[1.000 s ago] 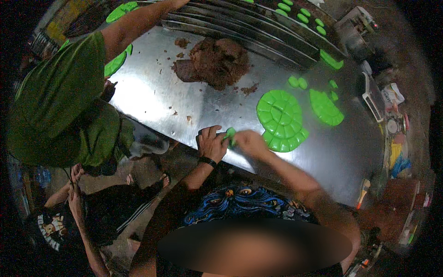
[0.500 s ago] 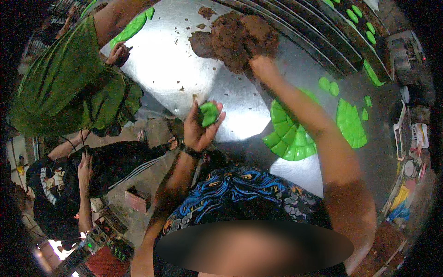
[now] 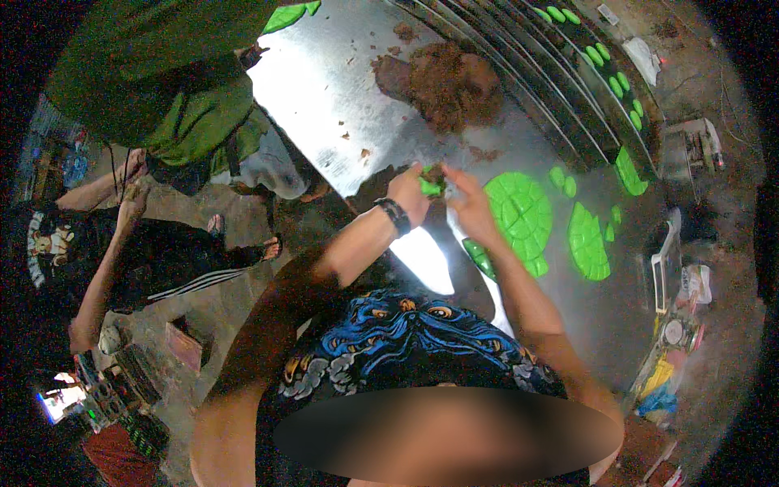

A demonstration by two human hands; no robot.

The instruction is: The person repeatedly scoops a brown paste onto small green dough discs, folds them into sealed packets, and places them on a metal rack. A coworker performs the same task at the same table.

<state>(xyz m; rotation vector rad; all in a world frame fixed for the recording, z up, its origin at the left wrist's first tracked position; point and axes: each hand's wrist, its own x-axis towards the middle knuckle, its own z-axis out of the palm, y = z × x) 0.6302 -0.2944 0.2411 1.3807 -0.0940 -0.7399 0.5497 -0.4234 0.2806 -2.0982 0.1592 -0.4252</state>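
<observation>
We start with the steel desk (image 3: 341, 89), a wide shiny sheet that fills the upper middle of the view. On it, toward the far side, sits a big brown mound of clay-like paste (image 3: 446, 81), crumbly at its edges, with small crumbs scattered around. Nearer to us lie round green moulds (image 3: 519, 213) and a half-round green mould (image 3: 586, 242), flat on the metal, well apart from the mound. A person in a green shirt (image 3: 162, 73) leans over the desk at the left.

Our left hand (image 3: 408, 193) holds a small green mould piece (image 3: 428, 187) just above the near edge of the desk, with a dab of brown paste on it. The grip of that hand is closed around the piece. Our right hand (image 3: 471, 207) meets it from the other side; its fingertips pinch at the paste, though we cannot tell how firmly.

We judge the piece light and stiff, easy to hold by its rim, while the paste looks soft, sticky and prone to crumble.
</observation>
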